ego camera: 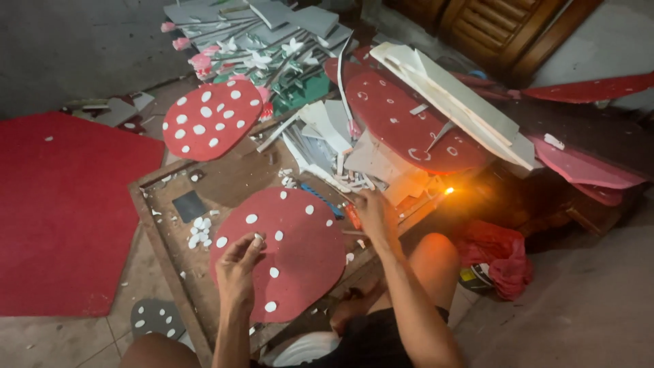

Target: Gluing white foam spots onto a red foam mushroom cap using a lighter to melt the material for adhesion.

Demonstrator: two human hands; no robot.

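In the head view, the left hand [238, 267] pinches one small white dot [258, 238] between its fingertips over a red foam mushroom cap [300, 262] lying on the wooden bench [225, 180]. About nine white dots sit on that cap. The right hand [375, 217] reaches into foam scraps [340, 178]; its grip cannot be made out. A second spotted cap [211, 119] lies behind.

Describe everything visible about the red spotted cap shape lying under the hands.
The red mushroom cap cutout is a flat, rounded piece, seemingly foam or felt, lying face up on a low wooden board. Small white oval dots are scattered across it, more toward its upper and left parts. The left hand hovers over its left edge, fingers pinching a white dot. The right hand rests by its upper right edge. More loose white dots lie beside it on the board.
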